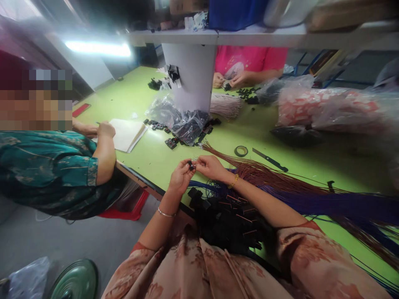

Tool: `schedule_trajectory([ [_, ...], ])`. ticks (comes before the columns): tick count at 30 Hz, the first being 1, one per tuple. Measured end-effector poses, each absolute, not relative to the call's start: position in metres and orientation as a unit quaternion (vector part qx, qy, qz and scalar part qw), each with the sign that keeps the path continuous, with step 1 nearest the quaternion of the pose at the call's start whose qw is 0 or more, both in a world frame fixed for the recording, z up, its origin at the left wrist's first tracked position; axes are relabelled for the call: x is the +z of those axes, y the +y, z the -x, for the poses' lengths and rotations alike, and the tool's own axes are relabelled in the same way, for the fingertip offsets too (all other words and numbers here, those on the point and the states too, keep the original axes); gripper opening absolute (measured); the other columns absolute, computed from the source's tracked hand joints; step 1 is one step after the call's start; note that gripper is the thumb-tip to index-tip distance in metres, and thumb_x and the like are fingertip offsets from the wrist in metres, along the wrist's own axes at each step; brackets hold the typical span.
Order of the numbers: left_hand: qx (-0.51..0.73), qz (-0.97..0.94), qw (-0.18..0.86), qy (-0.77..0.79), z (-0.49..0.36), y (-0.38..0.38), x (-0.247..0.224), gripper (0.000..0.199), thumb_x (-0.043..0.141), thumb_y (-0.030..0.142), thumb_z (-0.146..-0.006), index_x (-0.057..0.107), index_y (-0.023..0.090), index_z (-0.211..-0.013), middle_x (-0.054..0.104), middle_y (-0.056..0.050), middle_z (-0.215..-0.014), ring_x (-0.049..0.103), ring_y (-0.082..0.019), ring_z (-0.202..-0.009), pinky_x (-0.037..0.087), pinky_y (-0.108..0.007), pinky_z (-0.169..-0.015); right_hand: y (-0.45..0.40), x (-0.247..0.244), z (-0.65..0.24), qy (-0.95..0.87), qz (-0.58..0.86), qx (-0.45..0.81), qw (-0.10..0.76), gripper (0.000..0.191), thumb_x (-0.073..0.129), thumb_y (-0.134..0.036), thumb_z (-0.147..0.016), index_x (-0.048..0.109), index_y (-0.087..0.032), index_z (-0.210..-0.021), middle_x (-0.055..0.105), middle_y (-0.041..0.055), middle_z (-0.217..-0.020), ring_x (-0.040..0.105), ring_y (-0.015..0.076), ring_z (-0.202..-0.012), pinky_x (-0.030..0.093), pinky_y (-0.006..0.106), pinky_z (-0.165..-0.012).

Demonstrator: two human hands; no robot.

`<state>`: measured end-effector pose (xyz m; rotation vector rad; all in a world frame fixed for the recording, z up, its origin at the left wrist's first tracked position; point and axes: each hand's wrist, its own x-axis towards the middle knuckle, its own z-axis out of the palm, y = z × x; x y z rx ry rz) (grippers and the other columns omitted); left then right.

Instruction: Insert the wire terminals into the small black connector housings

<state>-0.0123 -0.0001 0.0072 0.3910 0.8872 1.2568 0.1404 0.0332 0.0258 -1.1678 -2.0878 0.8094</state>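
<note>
Between the fingertips of my left hand (180,176) is a small black connector housing (191,165). My right hand (209,167) is pinched close beside it, touching or nearly touching the housing; what its fingers grip is too small to tell, perhaps a wire end. Just beyond my hands lie the tips of a long bundle of brown wires (249,166), which runs off to the right. Blue wires (311,203) lie alongside, nearer to me. Below my right forearm sits a heap of black connectors with wires (227,220) at the table edge.
On the green table (134,95) lie a tape roll (241,151), a black knife (270,160) and a plastic bag of black parts (190,126). A co-worker at left rests hands on a notebook (126,133). Another, in pink (249,60), handles parts across the table. A shelf (237,38) spans above.
</note>
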Motion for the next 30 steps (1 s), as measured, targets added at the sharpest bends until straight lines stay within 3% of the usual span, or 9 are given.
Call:
schedule_trajectory([
  [7, 0.565, -0.200, 0.691, 0.404, 0.013, -0.001, 0.007, 0.015, 0.063, 0.010, -0.077, 0.059, 0.015, -0.092, 0.067, -0.005, -0.089, 0.063, -0.011, -0.080, 0.050, -0.026, -0.078, 0.033, 0.025, -0.140, -0.790, 0.435, 0.302, 0.309, 0.019, 0.052, -0.024, -0.074, 0.048, -0.018, -0.056, 0.044, -0.0044, -0.052, 0.035, 0.0092, -0.052, 0.021, 0.024, -0.052],
  [18, 0.563, -0.225, 0.648, 0.460, 0.004, -0.004, 0.003, 0.040, 0.084, 0.024, -0.056, 0.058, 0.014, -0.085, 0.065, 0.000, -0.074, 0.061, -0.009, -0.067, 0.050, -0.023, -0.068, 0.032, 0.022, -0.145, -0.827, 0.391, 0.276, 0.294, 0.013, 0.050, -0.020, -0.078, 0.056, -0.015, -0.067, 0.054, -0.0007, -0.060, 0.041, 0.0098, -0.056, 0.025, 0.023, -0.056],
  [25, 0.564, -0.220, 0.645, 0.467, -0.002, -0.001, 0.002, 0.035, 0.082, 0.020, -0.059, 0.058, 0.014, -0.083, 0.065, 0.000, -0.074, 0.062, -0.009, -0.069, 0.050, -0.024, -0.069, 0.031, 0.027, -0.144, -0.831, 0.432, 0.261, 0.236, 0.014, 0.052, -0.021, -0.080, 0.059, -0.015, -0.070, 0.059, 0.0012, -0.063, 0.044, 0.0106, -0.057, 0.026, 0.023, -0.056],
  [30, 0.554, -0.222, 0.649, 0.471, -0.001, 0.001, 0.000, 0.032, 0.080, 0.021, -0.062, 0.059, 0.015, -0.085, 0.066, -0.002, -0.079, 0.061, -0.010, -0.070, 0.050, -0.023, -0.066, 0.062, 0.035, -0.167, -0.794, 0.549, 0.187, 0.184, 0.027, 0.043, -0.029, -0.089, 0.065, -0.015, -0.087, 0.067, 0.0074, -0.084, 0.054, 0.0156, -0.072, 0.033, 0.025, -0.064],
])
